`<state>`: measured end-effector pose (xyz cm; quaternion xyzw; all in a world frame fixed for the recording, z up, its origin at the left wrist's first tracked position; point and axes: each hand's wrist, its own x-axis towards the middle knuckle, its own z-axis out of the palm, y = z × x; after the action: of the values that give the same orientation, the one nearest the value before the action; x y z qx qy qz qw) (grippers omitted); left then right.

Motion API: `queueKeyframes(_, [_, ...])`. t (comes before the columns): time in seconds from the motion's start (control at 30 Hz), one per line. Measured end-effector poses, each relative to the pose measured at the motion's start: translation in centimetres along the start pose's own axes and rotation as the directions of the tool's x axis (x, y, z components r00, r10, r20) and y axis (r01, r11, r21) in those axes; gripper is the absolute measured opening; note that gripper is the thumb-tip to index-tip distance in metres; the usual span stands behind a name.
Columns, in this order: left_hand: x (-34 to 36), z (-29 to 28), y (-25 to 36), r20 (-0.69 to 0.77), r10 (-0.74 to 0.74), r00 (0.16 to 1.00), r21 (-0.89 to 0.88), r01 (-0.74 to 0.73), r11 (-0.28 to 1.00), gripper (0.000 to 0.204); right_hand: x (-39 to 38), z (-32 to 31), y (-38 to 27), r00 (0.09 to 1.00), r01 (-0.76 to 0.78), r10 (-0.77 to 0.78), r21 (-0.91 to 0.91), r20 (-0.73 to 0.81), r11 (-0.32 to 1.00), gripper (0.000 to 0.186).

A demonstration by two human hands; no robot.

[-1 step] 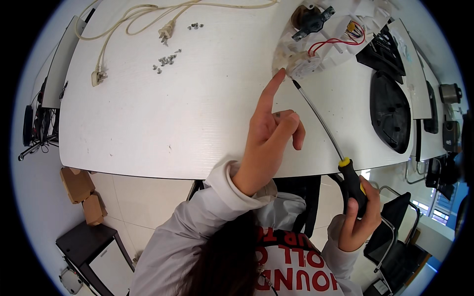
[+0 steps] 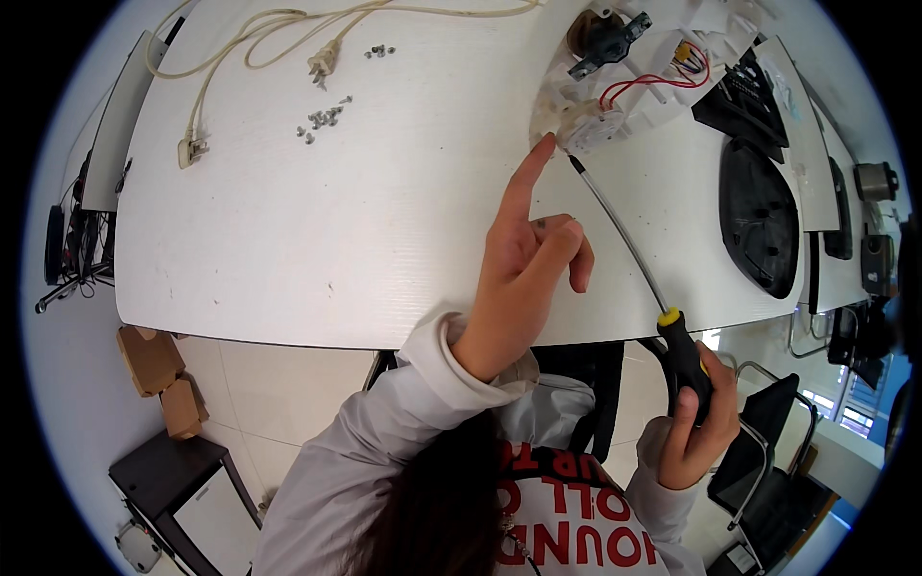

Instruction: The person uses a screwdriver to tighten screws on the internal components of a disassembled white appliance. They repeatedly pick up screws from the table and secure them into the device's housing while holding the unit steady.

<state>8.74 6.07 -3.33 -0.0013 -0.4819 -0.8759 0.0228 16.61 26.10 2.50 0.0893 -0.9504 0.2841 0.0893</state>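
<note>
My left hand [image 2: 523,259] reaches over the table with its index finger stretched out. That fingertip is at the near edge of a white plastic housing [image 2: 639,106]; I cannot tell whether it touches. The thumb lies near the loosely curled other fingers, and no held thing shows there. Wrapped round the black and yellow handle of a long screwdriver [image 2: 624,235] is my right hand [image 2: 706,422], beyond the table's near edge. The screwdriver's dark tip points at the housing, just right of my index fingertip. Red wires [image 2: 663,83] and a dark bracket [image 2: 611,45] sit on the housing.
Several small screws [image 2: 322,120] lie in loose groups at the far left of the white table [image 2: 240,240]. Beyond them runs a cream cord with a plug [image 2: 325,62]. On the right are a black plastic cover [image 2: 759,219] and a black tray [image 2: 744,108].
</note>
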Motion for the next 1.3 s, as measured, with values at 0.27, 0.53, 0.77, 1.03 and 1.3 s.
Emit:
queueKeyframes(0.27, [0.0, 0.2, 0.0, -0.017, -0.033, 0.999, -0.012, 0.033, 0.999, 0.061, -0.3, 1.2, 0.1, 0.985, 0.06, -0.038, 0.128, -0.166, 0.99, 0.045])
queueKeyframes(0.53, [0.0, 0.2, 0.2, -0.021, -0.05, 0.999, -0.014, 0.05, 0.999, 0.062, -0.2, -0.2, -0.3, 0.999, -0.011, 0.011, 0.004, -0.034, 1.0, 0.039])
queueKeyframes(0.77, [0.0, 0.2, 0.1, -0.015, -0.052, 0.999, -0.026, 0.052, 0.998, 0.062, -0.4, 0.1, -0.6, 0.999, -0.046, 0.044, 0.132, 0.019, 0.99, 0.058])
queueKeyframes(1.03, [0.0, 0.2, 0.1, -0.021, -0.045, 0.999, -0.026, 0.045, 0.999, 0.062, 0.7, 0.2, -1.0, 0.995, 0.043, -0.043, 0.0, -0.088, 0.999, 0.027])
queueKeyframes(1.3, [0.0, 0.3, 0.1, -0.02, -0.039, 0.999, -0.024, 0.039, 0.999, 0.062, 1.2, 0.1, -1.3, 1.0, -0.019, 0.018, 0.046, 0.007, 0.999, 0.03])
